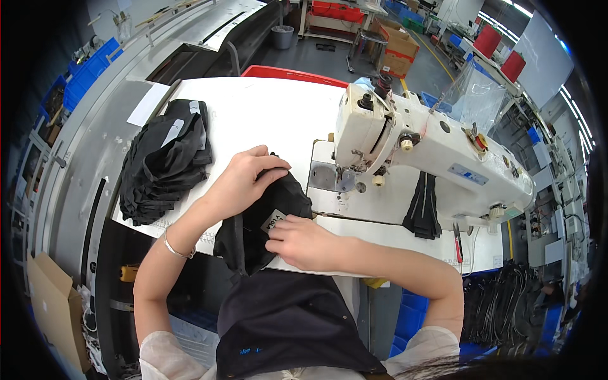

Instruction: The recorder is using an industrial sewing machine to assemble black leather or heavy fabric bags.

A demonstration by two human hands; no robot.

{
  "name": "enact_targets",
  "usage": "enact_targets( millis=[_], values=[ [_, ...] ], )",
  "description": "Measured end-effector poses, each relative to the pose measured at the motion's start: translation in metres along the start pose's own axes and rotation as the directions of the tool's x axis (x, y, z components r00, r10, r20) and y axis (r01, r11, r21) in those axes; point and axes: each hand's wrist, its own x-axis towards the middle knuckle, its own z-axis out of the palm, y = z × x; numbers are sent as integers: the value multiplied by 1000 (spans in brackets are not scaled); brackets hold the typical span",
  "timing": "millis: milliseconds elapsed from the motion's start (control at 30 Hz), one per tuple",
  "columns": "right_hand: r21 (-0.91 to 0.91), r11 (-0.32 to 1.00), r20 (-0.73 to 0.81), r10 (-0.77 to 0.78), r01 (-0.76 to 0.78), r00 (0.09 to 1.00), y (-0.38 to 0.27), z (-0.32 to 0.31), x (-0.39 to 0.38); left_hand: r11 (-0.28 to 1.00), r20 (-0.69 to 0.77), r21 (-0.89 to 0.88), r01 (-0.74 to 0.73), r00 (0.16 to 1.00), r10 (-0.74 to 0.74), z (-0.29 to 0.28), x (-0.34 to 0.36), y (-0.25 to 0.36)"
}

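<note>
A black fabric piece (286,190) lies at the front edge of the white sewing table, its lower end hanging over toward my apron. My left hand (244,179) has its fingers closed on the upper edge of this fabric. Lower down, my right hand (301,242) grips the fabric beside a small white label (272,220) with dark print; its fingertips partly cover the label. Just right of the fabric are the needle and metal plate (330,177) of a white sewing machine (437,130). The fabric is apart from the needle.
A pile of black fabric pieces (161,168) sits at the table's left. Black strips (423,209) lie under the machine arm, with red-handled snips (457,244) to their right. A red bin (294,75) stands behind the table. An open cardboard box (57,307) is at lower left.
</note>
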Motion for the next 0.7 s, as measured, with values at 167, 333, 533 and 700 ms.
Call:
enact_targets(
  millis=[167,333,533,700],
  values=[
    [-676,700,-181,-461,230,868,-33,-5,-1,998,-50,-20,52,997,-53,13,-15,-3],
    [-719,562,-61,-638,409,768,-16,-2,-7,996,-48,-72,53,997,-57,6,-20,0],
    [-663,678,172,-273,316,946,-12,-7,-15,1000,-107,23,2,994,1,-16,-18,1],
    [-833,466,220,-217,299,951,-38,13,-26,992,-396,84,95,917,-54,-37,-15,-5]
  ],
)
